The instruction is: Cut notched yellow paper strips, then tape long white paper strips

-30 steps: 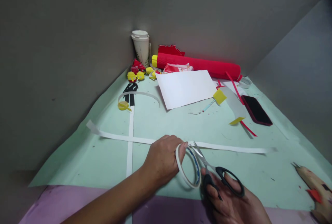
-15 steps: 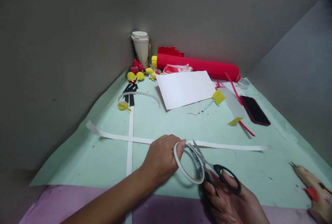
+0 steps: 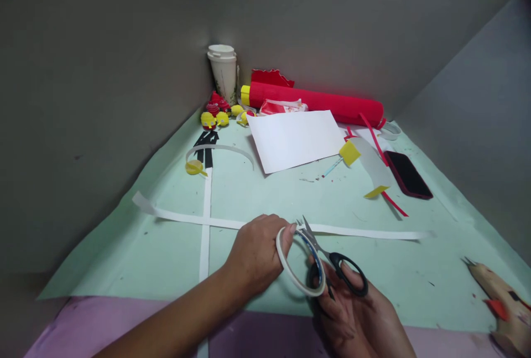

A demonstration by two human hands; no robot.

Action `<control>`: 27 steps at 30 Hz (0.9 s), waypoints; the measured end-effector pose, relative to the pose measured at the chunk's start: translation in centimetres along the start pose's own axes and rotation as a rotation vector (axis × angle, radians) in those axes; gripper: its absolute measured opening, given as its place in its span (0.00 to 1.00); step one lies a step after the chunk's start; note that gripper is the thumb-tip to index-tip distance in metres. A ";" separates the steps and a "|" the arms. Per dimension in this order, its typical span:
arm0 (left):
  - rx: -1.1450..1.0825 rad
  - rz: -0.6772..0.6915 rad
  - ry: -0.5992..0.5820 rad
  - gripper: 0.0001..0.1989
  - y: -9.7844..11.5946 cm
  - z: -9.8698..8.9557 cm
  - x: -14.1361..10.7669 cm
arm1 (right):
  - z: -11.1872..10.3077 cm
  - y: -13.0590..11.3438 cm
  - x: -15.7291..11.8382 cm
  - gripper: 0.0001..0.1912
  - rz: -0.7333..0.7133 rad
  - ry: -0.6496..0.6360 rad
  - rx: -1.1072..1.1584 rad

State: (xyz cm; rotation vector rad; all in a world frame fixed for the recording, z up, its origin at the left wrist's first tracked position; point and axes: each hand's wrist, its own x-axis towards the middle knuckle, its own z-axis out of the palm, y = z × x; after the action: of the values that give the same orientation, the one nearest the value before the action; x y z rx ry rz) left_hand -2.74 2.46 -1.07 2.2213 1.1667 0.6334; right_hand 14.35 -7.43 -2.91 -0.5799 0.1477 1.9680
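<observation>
My left hand (image 3: 259, 255) is closed on a roll of white tape (image 3: 285, 270) just above the green sheet. My right hand (image 3: 352, 314) holds black-handled scissors (image 3: 348, 275), their blades parted at the top of the roll near my left fingertips. Behind the hands a long white strip (image 3: 365, 232) lies sideways across the sheet. It crosses another white strip (image 3: 205, 253) that runs front to back on the left. Whatever is between the blades is too small to make out clearly.
A white sheet (image 3: 296, 142) lies in the middle, before a red roll (image 3: 319, 100). A white cup (image 3: 223, 73), small yellow and red pieces and black strips (image 3: 205, 148) stand back left. A phone (image 3: 409, 175) and a glue gun (image 3: 498, 291) are on the right.
The scissors and my right hand have moved left and slightly up, bringing the blades to the top of the tape roll. My left hand still holds the roll. The view has shifted slightly.
</observation>
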 end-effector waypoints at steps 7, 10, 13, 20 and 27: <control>-0.006 -0.015 -0.028 0.22 0.0 -0.1 0.0 | 0.1 0.3 0.0 0.16 -0.073 0.113 -0.005; -0.002 -0.006 -0.027 0.22 0.0 -0.1 0.0 | 0.2 0.5 0.0 0.15 -0.074 0.106 -0.005; -0.001 -0.009 -0.026 0.22 0.1 -0.1 0.0 | 0.2 0.6 0.1 0.15 -0.064 0.114 0.000; -0.010 -0.009 -0.026 0.22 0.1 -0.1 0.0 | 0.2 0.6 0.1 0.14 -0.110 0.132 -0.046; -0.005 -0.001 -0.009 0.22 -0.1 0.0 0.0 | 0.0 0.7 0.1 0.15 -0.122 0.142 -0.073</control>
State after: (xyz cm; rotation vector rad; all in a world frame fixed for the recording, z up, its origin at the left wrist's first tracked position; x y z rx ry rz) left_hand -2.81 2.47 -1.18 2.2173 1.1604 0.6240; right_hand 13.72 -7.69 -3.06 -0.7596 0.1264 1.8196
